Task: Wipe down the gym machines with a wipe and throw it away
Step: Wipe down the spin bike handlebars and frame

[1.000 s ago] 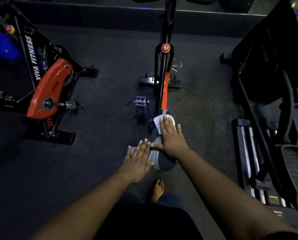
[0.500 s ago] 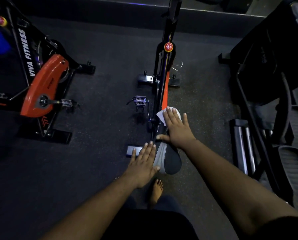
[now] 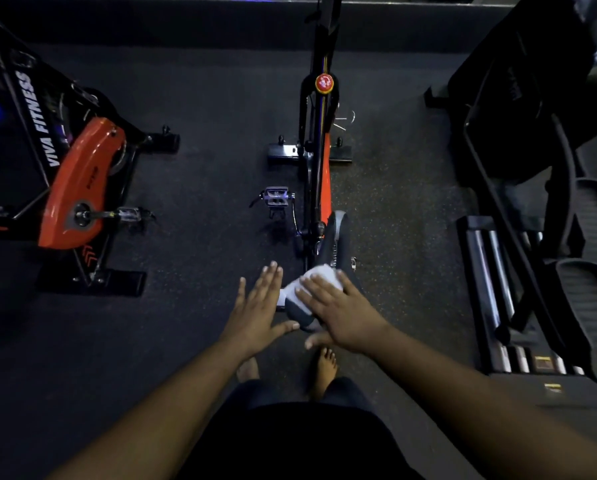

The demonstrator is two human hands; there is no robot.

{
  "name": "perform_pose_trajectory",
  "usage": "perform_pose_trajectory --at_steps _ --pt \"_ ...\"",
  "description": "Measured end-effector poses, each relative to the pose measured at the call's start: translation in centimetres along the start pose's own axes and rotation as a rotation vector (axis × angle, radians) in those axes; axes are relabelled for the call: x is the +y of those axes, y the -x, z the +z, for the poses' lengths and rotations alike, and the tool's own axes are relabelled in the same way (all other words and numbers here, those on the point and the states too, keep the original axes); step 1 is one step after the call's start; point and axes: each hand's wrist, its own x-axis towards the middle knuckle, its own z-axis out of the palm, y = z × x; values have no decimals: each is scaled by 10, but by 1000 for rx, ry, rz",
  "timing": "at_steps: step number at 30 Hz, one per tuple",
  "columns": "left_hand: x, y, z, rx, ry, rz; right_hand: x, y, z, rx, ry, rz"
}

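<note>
"VIVA FITNESS" in white capitals runs along the black frame tube of the exercise bike [image 3: 72,181] at far left. Red round knob [image 3: 324,83] on the middle bike carries a small pale mark, too small to read. Yellow sticker [image 3: 543,362] on the near end of the machine at right, plus a second one just nearer, both blurred, unreadable. Faint lettering on the black machine at far right, illegible.

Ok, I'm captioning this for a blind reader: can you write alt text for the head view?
Seen from above, a person's right hand presses a white wipe onto a spin bike's saddle, the left hand flat beside it. Another bike marked VIVA FITNESS stands to the left on dark floor.
</note>
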Motion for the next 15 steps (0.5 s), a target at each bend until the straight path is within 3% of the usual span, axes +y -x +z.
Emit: perform_pose_trajectory --at_steps 4,10,15 --pt "0 -1 -6 -2 -34 -10 14 -15 -14 -102 -56 217" --pt "-5 -4 -7 -21 49 51 -40 26 14 -48 -75 15" --pt "10 -8 -9 -93 4 135 -26 68 31 20 -117 145"
